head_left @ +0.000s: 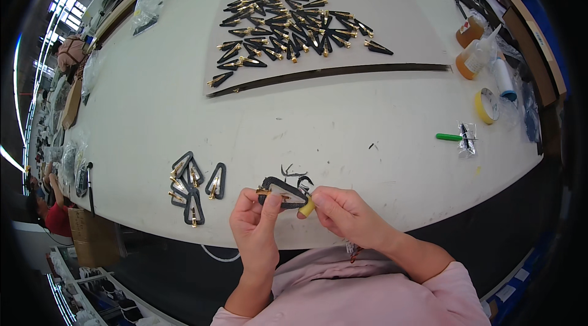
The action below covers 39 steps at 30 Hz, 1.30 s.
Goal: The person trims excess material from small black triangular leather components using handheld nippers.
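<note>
My left hand [254, 234] is closed on a dark padded triangular piece [285, 194] with a pale middle and a brass-coloured clip, thumb over the clip. My right hand [346, 222] is pinched at that piece's right end, beside a small yellow object [306, 206]; exactly what its fingertips grip is hard to tell. Black scraps [293, 174] lie just beyond the piece. Left of my hands, several similar triangular pieces with clips [214, 182] lie on the white table [367, 117].
At the back are many black-and-gold clips [275, 22] and a long dark strip [331, 72]. At right are amber bottles [471, 65], yellow tape [486, 106] and a green-handled tool [449, 137]. A co-worker in red [58, 219] is at left, beside a cardboard box [92, 237].
</note>
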Tool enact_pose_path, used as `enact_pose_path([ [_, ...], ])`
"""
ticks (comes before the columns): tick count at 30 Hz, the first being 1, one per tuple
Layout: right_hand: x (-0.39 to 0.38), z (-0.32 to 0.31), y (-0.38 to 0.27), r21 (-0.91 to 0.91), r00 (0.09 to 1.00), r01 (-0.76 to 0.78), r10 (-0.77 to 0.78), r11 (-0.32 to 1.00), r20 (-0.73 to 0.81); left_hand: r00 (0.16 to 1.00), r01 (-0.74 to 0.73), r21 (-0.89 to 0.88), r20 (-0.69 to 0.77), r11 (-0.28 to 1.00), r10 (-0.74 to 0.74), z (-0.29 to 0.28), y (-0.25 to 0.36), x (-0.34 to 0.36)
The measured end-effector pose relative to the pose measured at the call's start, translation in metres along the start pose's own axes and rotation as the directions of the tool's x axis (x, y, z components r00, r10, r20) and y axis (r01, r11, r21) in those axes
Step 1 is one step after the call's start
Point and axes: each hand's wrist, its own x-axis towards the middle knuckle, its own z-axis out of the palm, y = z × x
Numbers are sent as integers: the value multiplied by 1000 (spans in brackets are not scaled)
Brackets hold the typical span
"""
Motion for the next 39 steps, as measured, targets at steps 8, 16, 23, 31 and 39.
enact_pose_path([
  [8, -1, -17, -15, -151, 977, 182, -196, 972, -83, 998, 60, -1, -12, 998, -60, -8, 14, 11],
  [16, -3, 0, -15, -80, 999, 48, -48, 996, 13, 990, 139, -86, 31, 987, -136, 4, 16, 2],
  [23, 1, 3, -6, -100, 995, 82, -75, 992, 71, 984, 143, -50, 113, 988, -137, 1, 9, 3],
  [31, 2, 4, -4, -121, 995, 83, -76, 989, 59, 983, 149, -35, 109, 988, -145, 3, 12, 2],
  [39, 3, 1, -9, -100, 1000, 16, -13, 995, 28, 986, 127, -46, 114, 991, -121, 2, 8, 3],
])
